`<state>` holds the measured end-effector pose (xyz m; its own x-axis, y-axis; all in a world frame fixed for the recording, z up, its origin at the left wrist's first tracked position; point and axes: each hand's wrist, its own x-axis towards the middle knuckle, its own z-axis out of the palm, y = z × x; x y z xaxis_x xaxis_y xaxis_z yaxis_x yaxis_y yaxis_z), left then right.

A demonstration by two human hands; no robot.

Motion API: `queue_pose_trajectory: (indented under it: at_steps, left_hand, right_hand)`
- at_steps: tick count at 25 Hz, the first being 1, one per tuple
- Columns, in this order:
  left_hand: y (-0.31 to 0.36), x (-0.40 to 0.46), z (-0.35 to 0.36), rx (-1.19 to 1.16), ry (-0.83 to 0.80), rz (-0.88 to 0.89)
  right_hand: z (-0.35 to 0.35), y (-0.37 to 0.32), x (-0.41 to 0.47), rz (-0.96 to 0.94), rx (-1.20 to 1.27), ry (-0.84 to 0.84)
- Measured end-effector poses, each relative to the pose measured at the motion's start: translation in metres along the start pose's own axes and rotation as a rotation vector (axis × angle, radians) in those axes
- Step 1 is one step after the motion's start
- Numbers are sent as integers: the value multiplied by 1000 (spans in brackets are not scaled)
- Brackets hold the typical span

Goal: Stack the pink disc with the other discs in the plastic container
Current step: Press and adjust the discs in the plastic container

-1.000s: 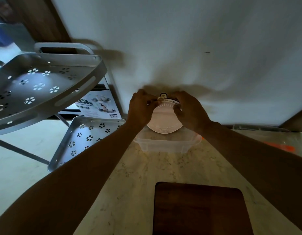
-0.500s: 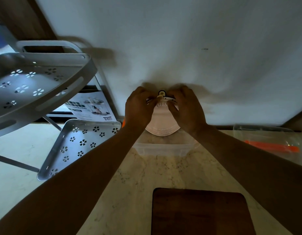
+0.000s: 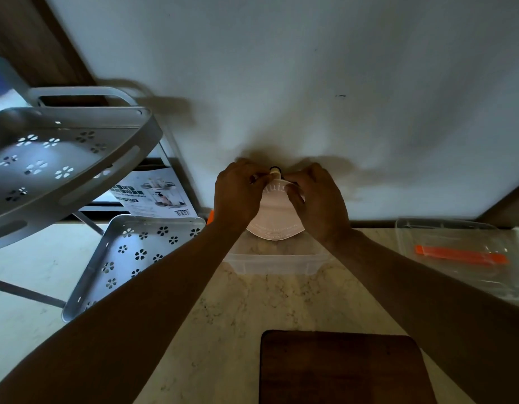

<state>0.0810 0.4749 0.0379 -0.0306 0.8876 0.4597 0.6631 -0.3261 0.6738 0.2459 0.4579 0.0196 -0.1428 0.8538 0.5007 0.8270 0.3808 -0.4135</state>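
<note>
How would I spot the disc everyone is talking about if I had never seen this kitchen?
Start at the marble counter against the white wall and find the clear plastic container at its back edge. Just above it, the left hand and right hand hold the pink disc upright by its top. It is the only round, lettered thing there.

The scene is dim and underexposed. Both hands, left hand (image 3: pixel 238 193) and right hand (image 3: pixel 321 199), read as dark shapes, casting soft shadows on the wall (image 3: pixel 310 83) just beyond the fingertips. Light seems to come from the left, glowing through the rack (image 3: pixel 63 158) cutouts. Wide-angle distortion bends the edges; fine detail near the fingers is murky.
</note>
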Motion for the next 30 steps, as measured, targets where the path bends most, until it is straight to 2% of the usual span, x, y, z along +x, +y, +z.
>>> queue_pose_trajectory:
  at_steps: [5,9,15,17,25,30]
  left_hand:
    - [1,5,-4,-39,10,-36]
    - [-2,5,-6,-4,-66,-4]
    - [-39,-11,-20,229,-232,56]
    - [-39,-8,-16,293,-238,91]
    - [-39,-12,-12,224,-176,67]
    - [-35,-16,-19,162,-205,104]
  right_hand:
    - [-4,5,-4,5,14,-42]
    - [-3,4,0,45,49,-54]
    - [-1,10,-1,73,21,-35]
    - [0,12,-2,68,0,-28]
    - [0,15,1,40,-36,-126]
    - [-9,12,0,64,-31,-87]
